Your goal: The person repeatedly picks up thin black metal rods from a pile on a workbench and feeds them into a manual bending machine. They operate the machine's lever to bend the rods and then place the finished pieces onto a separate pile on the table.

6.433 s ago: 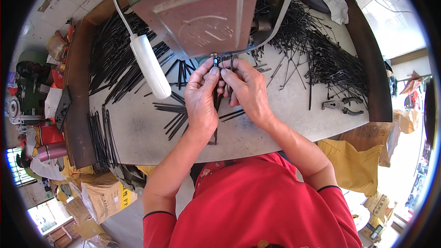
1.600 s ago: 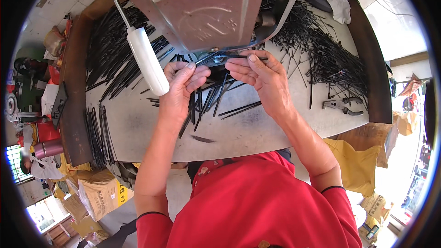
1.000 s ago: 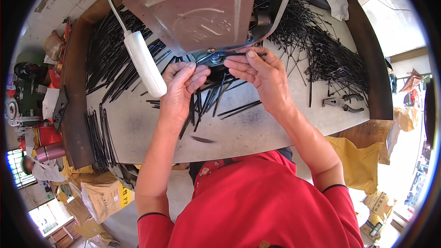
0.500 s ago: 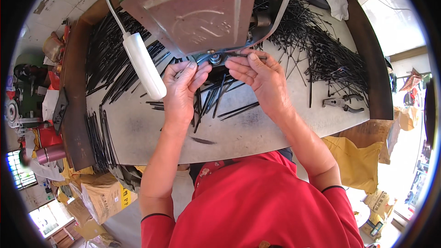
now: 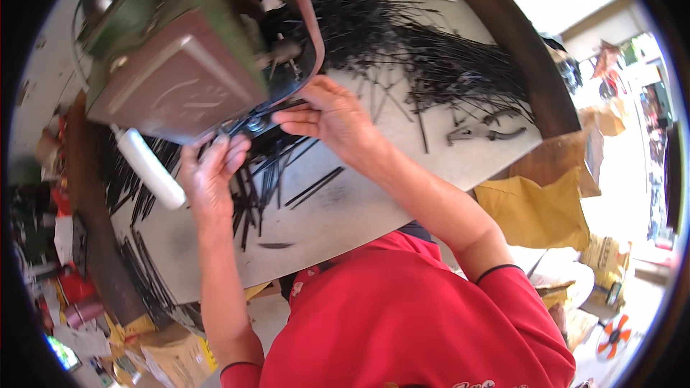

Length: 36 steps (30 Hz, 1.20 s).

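A bench machine with a maroon cover (image 5: 176,90) stands over the metal tabletop (image 5: 388,190). At its lower edge sits a small round metal fitting (image 5: 256,123). Just left of that fitting is my left hand (image 5: 210,172), thumb and fingers pinched together; what they hold is too small to make out. My right hand (image 5: 336,121) is on the fitting's other side, its thumb and fingers closed on a thin black rod that points toward the fitting. Several loose black rods (image 5: 269,176) lie on the tabletop beneath and between my hands.
A large heap of black rods (image 5: 453,65) covers the back right. Pliers (image 5: 485,129) lie near the right edge. A white lamp (image 5: 149,167) hangs left of the machine. Dark raised boards (image 5: 528,50) border the table. A yellow sack (image 5: 535,205) stands beyond its right edge.
The view has swung, so the machine and table appear farther left and tilted. Both hands stay at the machine's fitting, and the right hand keeps its pinch on the rod.
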Motion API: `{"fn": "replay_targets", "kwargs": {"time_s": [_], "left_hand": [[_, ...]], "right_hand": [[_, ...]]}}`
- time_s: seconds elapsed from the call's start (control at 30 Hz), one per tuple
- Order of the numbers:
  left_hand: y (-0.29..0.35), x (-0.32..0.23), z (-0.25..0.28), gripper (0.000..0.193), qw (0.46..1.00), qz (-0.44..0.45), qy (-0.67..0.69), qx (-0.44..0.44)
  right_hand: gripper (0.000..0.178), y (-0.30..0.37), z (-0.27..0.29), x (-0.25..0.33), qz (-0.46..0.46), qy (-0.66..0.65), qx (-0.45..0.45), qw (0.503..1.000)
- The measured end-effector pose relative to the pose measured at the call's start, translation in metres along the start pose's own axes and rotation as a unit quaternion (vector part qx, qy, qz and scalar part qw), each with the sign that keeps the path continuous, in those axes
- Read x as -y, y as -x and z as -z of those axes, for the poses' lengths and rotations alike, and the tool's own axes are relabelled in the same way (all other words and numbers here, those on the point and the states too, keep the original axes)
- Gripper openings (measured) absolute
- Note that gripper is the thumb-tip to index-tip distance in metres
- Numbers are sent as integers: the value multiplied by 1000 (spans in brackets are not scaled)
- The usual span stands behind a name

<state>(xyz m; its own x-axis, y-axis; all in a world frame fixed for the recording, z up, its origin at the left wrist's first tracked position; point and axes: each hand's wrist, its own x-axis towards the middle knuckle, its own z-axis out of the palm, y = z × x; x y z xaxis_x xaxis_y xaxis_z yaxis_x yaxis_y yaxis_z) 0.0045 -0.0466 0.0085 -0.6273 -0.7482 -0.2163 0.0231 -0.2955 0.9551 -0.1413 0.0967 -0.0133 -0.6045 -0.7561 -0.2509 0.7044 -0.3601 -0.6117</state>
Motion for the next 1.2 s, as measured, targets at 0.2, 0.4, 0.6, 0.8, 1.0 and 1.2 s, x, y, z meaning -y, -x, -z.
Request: {"fn": "replay_targets", "kwargs": {"time_s": [0.2,0.4,0.6,0.8,1.0,1.2], "left_hand": [[-5,19,-4,20,983,27,173,-53],[-3,14,12,17,968,35,239,-72],[10,6,7,17,973,43,217,-61],[29,4,-8,16,977,84,194,-34],[33,9,-21,15,985,86,147,29],[17,26,-28,21,994,22,106,-1]], "right_hand": [[17,21,-4,6,5,43,-7,999],[17,72,29,46,226,700,-97,670],[11,77,71,89,173,910,-182,331],[17,75,60,91,267,892,-175,321],[28,79,-30,42,403,814,51,414],[11,41,-34,-6,215,676,46,703]]}}
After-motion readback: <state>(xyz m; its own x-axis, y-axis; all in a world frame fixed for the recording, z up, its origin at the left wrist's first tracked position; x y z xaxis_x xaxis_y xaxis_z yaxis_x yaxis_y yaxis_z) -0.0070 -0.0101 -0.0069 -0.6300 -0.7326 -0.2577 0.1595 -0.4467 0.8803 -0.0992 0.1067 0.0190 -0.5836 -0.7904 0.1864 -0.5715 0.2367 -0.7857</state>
